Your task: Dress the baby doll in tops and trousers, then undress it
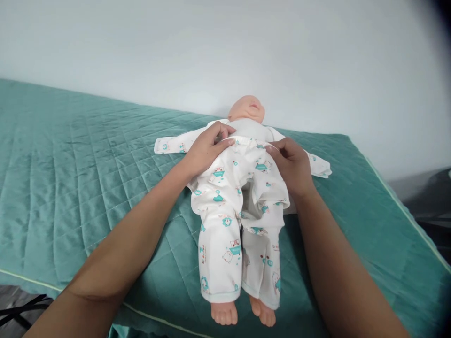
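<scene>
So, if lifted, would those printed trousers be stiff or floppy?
Likely floppy: the printed trousers crease and bunch on the doll. Probably light themselves, since the cloth looks thin. The gathered waistband suggests some stretch.

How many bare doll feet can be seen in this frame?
2. Both show below the hems of the printed pants: one bare foot at picture left, the other bare foot at picture right. Neither is hidden by a hand.
</scene>
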The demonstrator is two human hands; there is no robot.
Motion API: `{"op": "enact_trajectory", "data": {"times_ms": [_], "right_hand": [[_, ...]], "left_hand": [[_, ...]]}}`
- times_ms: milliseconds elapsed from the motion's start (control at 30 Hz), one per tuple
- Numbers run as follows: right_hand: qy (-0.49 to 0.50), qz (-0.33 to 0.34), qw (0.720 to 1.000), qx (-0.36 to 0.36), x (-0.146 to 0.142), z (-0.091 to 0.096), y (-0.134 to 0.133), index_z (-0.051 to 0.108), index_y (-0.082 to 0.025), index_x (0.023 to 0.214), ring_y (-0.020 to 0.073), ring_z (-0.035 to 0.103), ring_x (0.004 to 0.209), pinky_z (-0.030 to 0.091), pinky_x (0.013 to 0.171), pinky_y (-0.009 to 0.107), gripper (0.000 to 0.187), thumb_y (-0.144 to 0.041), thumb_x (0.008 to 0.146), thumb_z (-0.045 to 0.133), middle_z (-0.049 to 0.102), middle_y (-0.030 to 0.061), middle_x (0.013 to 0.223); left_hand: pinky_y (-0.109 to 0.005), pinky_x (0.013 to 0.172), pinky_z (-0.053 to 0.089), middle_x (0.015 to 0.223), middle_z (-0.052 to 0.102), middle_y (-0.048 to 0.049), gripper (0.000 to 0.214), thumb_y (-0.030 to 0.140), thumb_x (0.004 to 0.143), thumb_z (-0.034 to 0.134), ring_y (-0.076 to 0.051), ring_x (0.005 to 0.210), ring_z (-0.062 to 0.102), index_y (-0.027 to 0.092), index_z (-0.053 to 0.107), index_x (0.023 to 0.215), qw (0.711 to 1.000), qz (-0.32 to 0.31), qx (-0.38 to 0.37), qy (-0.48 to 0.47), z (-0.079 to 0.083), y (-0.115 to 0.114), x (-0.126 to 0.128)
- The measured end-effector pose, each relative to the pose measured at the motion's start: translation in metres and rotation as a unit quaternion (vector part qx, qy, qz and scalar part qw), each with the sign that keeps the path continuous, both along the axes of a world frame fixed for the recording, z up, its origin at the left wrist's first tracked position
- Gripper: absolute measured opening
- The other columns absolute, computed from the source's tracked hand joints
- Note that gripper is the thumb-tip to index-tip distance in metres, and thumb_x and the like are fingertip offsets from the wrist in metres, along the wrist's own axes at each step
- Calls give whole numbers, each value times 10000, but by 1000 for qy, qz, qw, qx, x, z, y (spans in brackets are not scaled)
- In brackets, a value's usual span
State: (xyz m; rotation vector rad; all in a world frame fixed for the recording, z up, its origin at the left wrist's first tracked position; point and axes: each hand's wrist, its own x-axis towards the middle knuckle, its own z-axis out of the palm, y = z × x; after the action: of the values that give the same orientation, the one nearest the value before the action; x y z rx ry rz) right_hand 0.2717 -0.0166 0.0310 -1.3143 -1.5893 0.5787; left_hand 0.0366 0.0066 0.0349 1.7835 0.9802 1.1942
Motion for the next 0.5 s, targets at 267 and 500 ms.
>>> {"op": "enact_trajectory", "data": {"times_ms": [267, 500], "right_hand": [[-24, -24, 998, -61, -7, 5, 45, 470, -235, 649, 135, 363, 620, 336, 590, 287, 384, -466, 884, 666, 421, -28, 619], [132, -36, 978, -156, -7, 4, 36, 483, -247, 683, 134, 409, 569, 371, 541, 297, 367, -457, 814, 754, 477, -32, 602]], "left_hand": [[-388, 904, 450, 786, 490, -4, 241, 342, 932, 617, -209, 902, 573, 210, 453, 816, 993, 103, -55, 19, -20, 45, 2], [-325, 832, 452, 832, 593, -10, 183, 297, 859, 665, -178, 838, 561, 212, 505, 830, 989, 132, -64, 21, -18, 32, 0]]}}
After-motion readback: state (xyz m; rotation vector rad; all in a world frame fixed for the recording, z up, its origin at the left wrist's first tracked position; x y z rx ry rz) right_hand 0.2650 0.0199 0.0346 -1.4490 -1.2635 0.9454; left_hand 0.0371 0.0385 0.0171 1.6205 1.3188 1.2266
